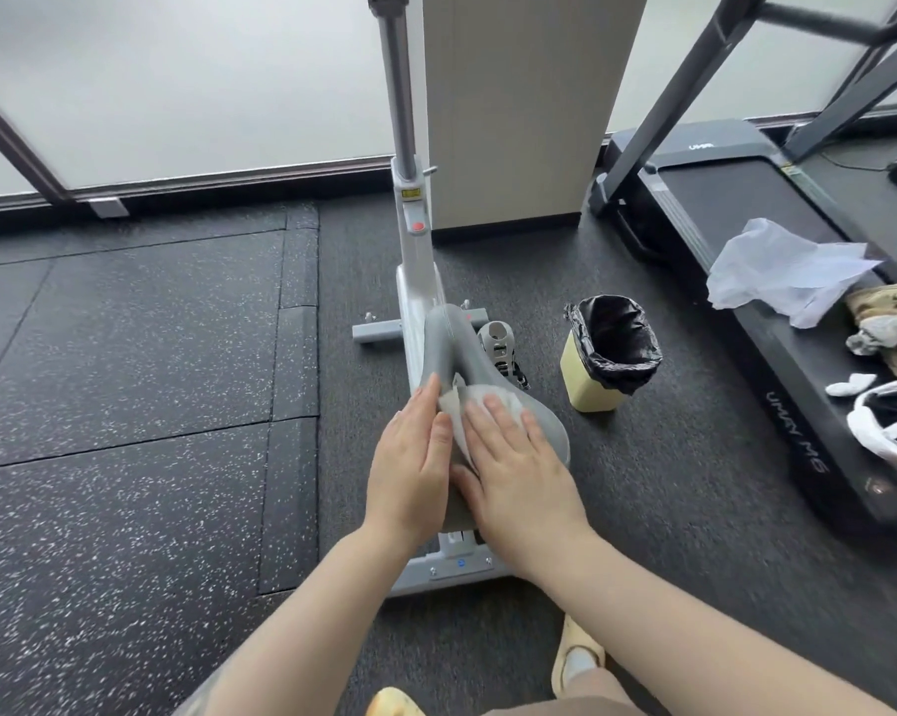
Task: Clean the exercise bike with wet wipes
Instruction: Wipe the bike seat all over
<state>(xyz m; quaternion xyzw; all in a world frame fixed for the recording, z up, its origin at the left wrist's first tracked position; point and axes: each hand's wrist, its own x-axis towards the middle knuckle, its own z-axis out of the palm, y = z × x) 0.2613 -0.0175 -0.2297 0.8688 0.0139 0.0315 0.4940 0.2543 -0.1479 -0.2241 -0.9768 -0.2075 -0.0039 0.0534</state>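
Item: exercise bike [415, 240], white frame, stood on dark rubber floor [126, 354] btwn frosted window wall and treadmill [777, 323].

Sub-item: grey saddle [449, 348], seen from above; rear half covered by both hands.

Wet wipe [488, 400]: lay spread on saddle's wide part, one edge bunched up twd the left side.

Risks (judged):
- Wipe could bunch or fold under the palm; loose raised edge on left side already looked rucked, so a stroke fwd might drag it into a wad and leave streaks.
- Saddle nose and underside may get missed, since pressure sat on the rear only.
- Wipe might slip off saddle's sloped side to the floor if right palm lifted w/o pinching it.
- Bin [612, 348], black liner, stood near the bike's right; a wide elbow swing could knock it.

Hands:
- Right hand [519, 467]: flat, fingers straight and spread, pressed down on wipe; forearm came in from lower right.
- Left hand [410, 467]: fingers straight, laid along saddle's left flank, thumb side touching wipe's edge; steadied the seat, it seemed.
- Hands side by side, touching or nearly so; neither curled round anything.

Other: white plastic bag [782, 276] and crumpled cloths lay on treadmill deck.
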